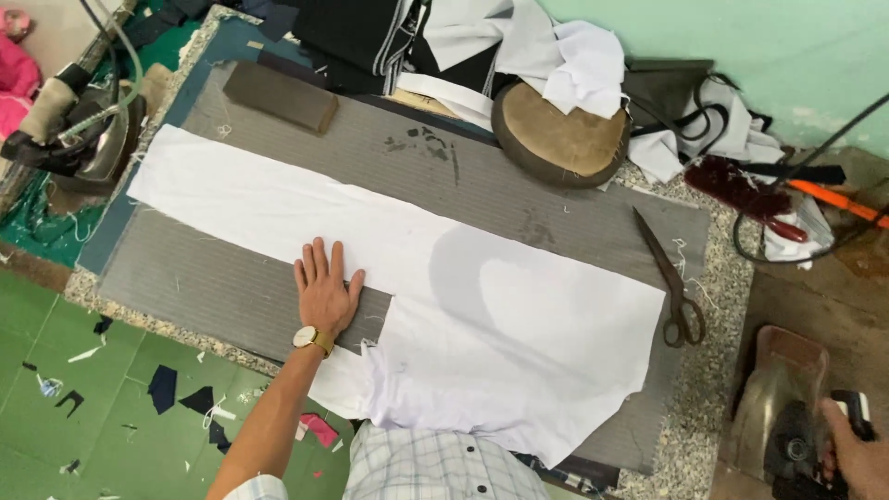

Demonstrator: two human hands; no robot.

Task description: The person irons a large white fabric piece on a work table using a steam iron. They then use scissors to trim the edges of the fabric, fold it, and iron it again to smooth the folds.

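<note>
Left hand (326, 292) flat on white cloth (482, 306)

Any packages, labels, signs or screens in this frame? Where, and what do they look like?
None that I can make out.
Nearest thing to a display: the wristwatch on the left hand, a round pale dial on a tan strap. That hand lies flat on the white fabric.
The right hand, at the lower right edge, holds the dark handle of an iron; no label on it shows.

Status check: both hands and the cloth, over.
Left hand flat on white cloth. Right hand gripping iron handle, off the board. Scissors beside cloth.
</note>
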